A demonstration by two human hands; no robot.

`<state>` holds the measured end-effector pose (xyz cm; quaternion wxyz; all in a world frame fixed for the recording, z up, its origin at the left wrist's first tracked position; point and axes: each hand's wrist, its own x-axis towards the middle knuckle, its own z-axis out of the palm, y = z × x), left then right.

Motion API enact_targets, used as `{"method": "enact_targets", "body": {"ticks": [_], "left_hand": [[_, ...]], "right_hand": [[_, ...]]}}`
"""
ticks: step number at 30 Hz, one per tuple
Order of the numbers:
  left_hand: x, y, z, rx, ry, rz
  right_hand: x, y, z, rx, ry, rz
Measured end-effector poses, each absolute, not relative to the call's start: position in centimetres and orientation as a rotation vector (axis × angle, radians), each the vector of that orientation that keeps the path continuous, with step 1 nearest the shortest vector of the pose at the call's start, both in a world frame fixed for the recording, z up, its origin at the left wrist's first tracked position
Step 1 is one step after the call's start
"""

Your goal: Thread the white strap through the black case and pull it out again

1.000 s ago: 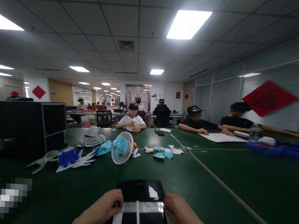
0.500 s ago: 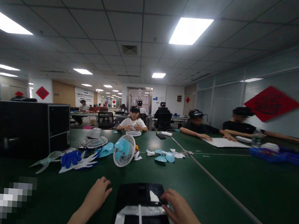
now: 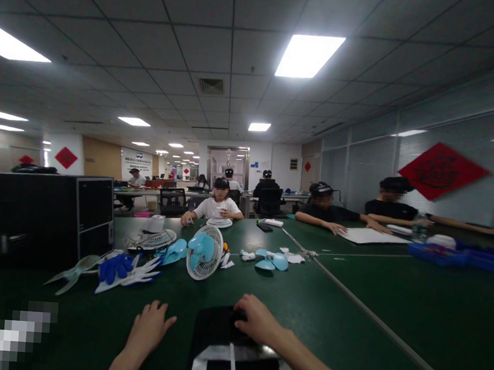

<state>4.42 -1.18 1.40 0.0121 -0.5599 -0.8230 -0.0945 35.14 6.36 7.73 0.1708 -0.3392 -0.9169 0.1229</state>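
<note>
1. Black case [image 3: 215, 332]: flat on the green table [image 3: 330, 326], at the near side, in front of the person wearing the camera. A silver band [image 3: 218, 352] runs across it, and a narrow white strip [image 3: 232, 367] meets the band. The bottom of the case is cut off from view.
2. Right hand [image 3: 258, 321]: over the far part of the case, fingers bent and close together. Whether they pinch anything, I cannot tell.
3. Left hand [image 3: 149, 327]: left of the case and apart from it, fingers loosely spread, palm down, holding nothing visible.
4. White fan [image 3: 205, 252]: beyond the case and slightly left, tilted, with blue blades.
5. Loose blue blades [image 3: 280, 261]: beyond the case, slightly right, beside white scraps [image 3: 295, 256].
6. Blue and white gloves [image 3: 116, 269]: beyond the case to the left, next to a pale blade [image 3: 74, 274].
7. Black computer tower [image 3: 28, 220]: far left of the case, upright.
8. Person in white [image 3: 209, 208]: seated across the table from the case, behind a white fan cover [image 3: 219, 223].
9. White board [image 3: 364, 235]: beyond the case to the right, under the hands of a person in black [image 3: 333, 213].
10. Blue tray [image 3: 437, 253]: farther right of the case, near a clear bottle [image 3: 420, 228].
</note>
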Motion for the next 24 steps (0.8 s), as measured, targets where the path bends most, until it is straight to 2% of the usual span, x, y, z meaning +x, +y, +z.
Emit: {"method": "enact_targets", "body": {"ticks": [7, 14, 19, 24], "left_hand": [[3.7, -0.7, 1.0, -1.786, -2.582, -0.293], [4.2, -1.1, 1.6, -1.781, -2.594, -0.244], [4.4, -1.1, 1.9, -1.777, -2.632, -0.199], [3.9, -1.0, 1.7, -1.836, -2.638, -0.247]], "right_hand": [[34.0, 6.5, 8.1, -0.922, -2.635, 0.284], [36.7, 6.7, 8.7, -0.966, -2.566, 0.256], [43.2, 8.0, 9.0, -1.201, -2.354, 0.219], [54.0, 9.4, 8.5, -1.496, -2.095, 0.233]]}}
